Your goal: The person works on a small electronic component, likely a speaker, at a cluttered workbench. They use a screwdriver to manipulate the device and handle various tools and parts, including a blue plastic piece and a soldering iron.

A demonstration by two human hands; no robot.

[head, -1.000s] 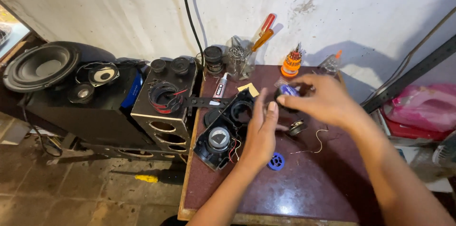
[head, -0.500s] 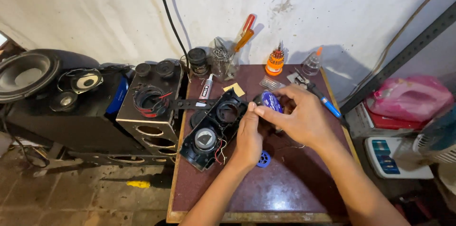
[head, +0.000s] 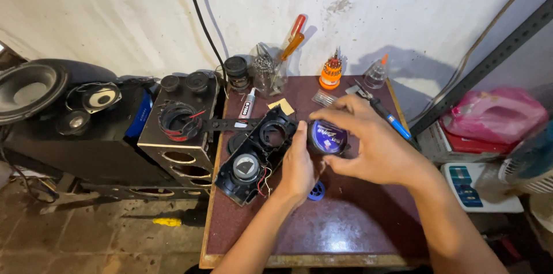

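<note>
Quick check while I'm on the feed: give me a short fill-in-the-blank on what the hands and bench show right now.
1. The right hand holds a small round ____ speaker driver.
2. The left hand rests against the open black speaker housing, which lies on the ____ table.
3. The orange screwdriver-bit holder stands at the table's ____ edge, near the wall.

Missing words: purple; maroon; far

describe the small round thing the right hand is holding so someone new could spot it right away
Start at the dark red table against the white wall, then find the black speaker housing lying open near its left edge. Just right of it, the right hand holds a small round spool that the left hand touches. Its shiny purple-blue face sets it apart from the black parts beside it.
</note>
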